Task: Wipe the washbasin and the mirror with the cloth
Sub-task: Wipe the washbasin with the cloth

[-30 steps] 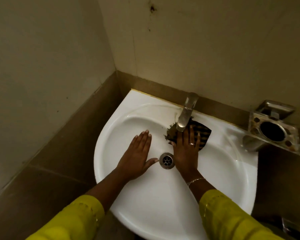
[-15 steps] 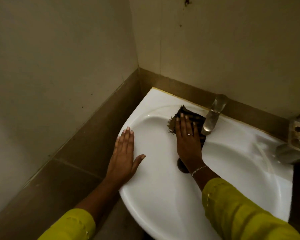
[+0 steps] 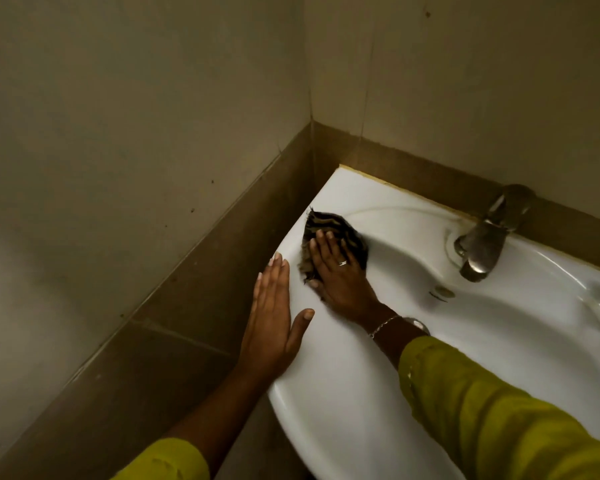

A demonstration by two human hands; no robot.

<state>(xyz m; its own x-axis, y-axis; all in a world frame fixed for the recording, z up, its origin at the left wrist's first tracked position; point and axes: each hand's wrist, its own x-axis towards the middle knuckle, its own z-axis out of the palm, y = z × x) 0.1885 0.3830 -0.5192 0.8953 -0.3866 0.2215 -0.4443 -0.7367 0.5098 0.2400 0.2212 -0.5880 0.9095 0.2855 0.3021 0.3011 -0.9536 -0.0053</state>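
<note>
Flat, right hand point(image 3: 342, 277) on cloth point(image 3: 326, 223), left point(image 3: 272, 327) washbasin point(image 3: 354, 410)

The washbasin point(image 3: 343, 410) is finished in white glazed ceramic, smooth and glossy, with soft highlights carried along its rim. At ten o'clock on that rim, the cloth point(image 3: 326, 223) is shown as a dark striped weave, rough, with threads frayed at its edges. The tap point(image 3: 482, 240), at two o'clock, is made of metal with a dull, smudged sheen (more satin than bright). The walls point(image 3: 118, 116) are painted matt and speckled; the brown tile band point(image 3: 187, 323) below is smoother, faintly shiny. The sleeves point(image 3: 499, 410) are of soft yellow-green fabric.
</note>
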